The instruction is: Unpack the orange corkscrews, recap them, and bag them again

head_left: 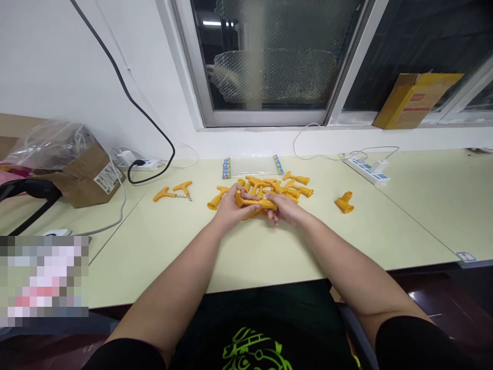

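Between my two hands lies a yellow corkscrew (252, 202) with its sleeve on, held level. My left hand (230, 208) is closed round its T-shaped handle at the left end. The sleeve end is gripped by my right hand (287, 208), thumb on top and fingers curled beneath. Just behind and under my hands is a pile of similar yellow corkscrews (298, 188), partly hidden by them. To the left, two corkscrews (182, 188) lie with their metal spirals bare. A lone yellow sleeve piece (344, 203) lies off to the right.
A clear plastic bag (254, 167) with patterned edges lies behind the pile. White power strips (365, 168) with cables rest along the wall. An open cardboard box (90, 172) stands at the left, and a yellow carton (418, 100) leans on the window sill.
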A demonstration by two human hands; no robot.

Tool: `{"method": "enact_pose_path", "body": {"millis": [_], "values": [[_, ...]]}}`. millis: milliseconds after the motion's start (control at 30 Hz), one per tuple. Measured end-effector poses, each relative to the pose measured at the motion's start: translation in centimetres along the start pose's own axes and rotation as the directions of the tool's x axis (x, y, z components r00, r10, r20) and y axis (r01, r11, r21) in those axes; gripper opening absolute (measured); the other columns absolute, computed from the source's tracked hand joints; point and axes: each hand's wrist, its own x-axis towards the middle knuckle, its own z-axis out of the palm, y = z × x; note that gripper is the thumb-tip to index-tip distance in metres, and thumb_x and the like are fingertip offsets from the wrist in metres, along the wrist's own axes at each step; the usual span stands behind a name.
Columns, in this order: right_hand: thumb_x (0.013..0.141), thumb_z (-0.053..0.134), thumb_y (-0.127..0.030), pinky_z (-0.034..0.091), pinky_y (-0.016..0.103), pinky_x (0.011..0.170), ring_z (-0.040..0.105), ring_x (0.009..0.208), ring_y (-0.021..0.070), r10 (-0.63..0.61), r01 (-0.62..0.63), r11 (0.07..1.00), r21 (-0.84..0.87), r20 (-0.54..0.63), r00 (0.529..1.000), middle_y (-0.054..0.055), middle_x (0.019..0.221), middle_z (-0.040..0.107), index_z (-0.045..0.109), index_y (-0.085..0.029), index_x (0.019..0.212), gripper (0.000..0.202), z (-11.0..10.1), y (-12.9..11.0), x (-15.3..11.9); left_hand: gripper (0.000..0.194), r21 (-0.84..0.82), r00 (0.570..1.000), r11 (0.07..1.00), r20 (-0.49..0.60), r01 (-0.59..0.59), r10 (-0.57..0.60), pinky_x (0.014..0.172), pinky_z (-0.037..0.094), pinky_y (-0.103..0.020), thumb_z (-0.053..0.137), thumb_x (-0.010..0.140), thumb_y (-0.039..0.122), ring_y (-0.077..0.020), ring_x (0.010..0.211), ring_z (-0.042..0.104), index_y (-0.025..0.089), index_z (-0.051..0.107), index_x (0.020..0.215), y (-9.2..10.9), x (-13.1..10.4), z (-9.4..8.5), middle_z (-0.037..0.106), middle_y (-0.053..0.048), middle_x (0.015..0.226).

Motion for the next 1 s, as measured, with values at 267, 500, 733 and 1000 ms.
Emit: {"method": "enact_pose_path", "body": {"millis": [267,500,733,1000], "values": [[0.077,0.086,-0.047,0.06,0.029,0.069,0.069,0.078,0.0165,-0.444,0.428,0.884,-0.189,-0.049,0.895,0.004,0.101,0.07,0.063,-0.024,0.11,0.046,-0.5,-0.3,-0.4,0.064,-0.174,0.974,0.968,-0.103,0.181,-0.201,0.061,0.058,-0.029,0.091,0.069,0.041,-0.0139,0.062,0.069,0.025,0.034,0.092,-0.4,1.0,-0.8,0.071,0.002,0.086],[0.088,0.06,-0.078,0.046,0.025,0.039,0.052,0.044,0.0129,-0.082,0.078,0.995,-0.068,-0.06,0.995,-0.001,0.061,0.059,0.057,-0.023,0.081,0.055,-0.3,0.1,0.1,0.062,-0.06,0.998,0.998,-0.059,-0.001,-0.002,0.078,0.06,-0.031,0.093,0.067,0.038,-0.016,0.084,0.072,0.025,0.036,0.087,-0.5,0.9,-0.6,0.073,-0.003,0.101],[0.079,0.083,-0.049,0.058,0.032,0.067,0.066,0.074,0.0188,-0.512,0.448,0.817,-0.363,-0.101,0.853,0.004,0.093,0.069,0.067,-0.024,0.107,0.041,0.1,0.2,-0.2,0.065,-0.21,0.984,0.966,-0.063,0.15,-0.166,0.078,0.059,-0.038,0.093,0.067,0.044,-0.019,0.074,0.072,0.025,0.034,0.087,-1.3,1.3,-0.7,0.072,0.001,0.078],[0.091,0.06,-0.065,0.041,0.025,0.037,0.049,0.04,0.0133,0.055,-0.058,0.996,-0.061,-0.058,0.997,0.0,0.058,0.061,0.064,-0.022,0.089,0.043,0.7,0.0,-0.2,0.05,0.156,0.986,0.979,-0.083,-0.128,0.142,0.079,0.056,-0.035,0.089,0.072,0.046,-0.0185,0.078,0.068,0.024,0.045,0.075,0.3,0.1,0.0,0.071,-0.003,0.086]]}}
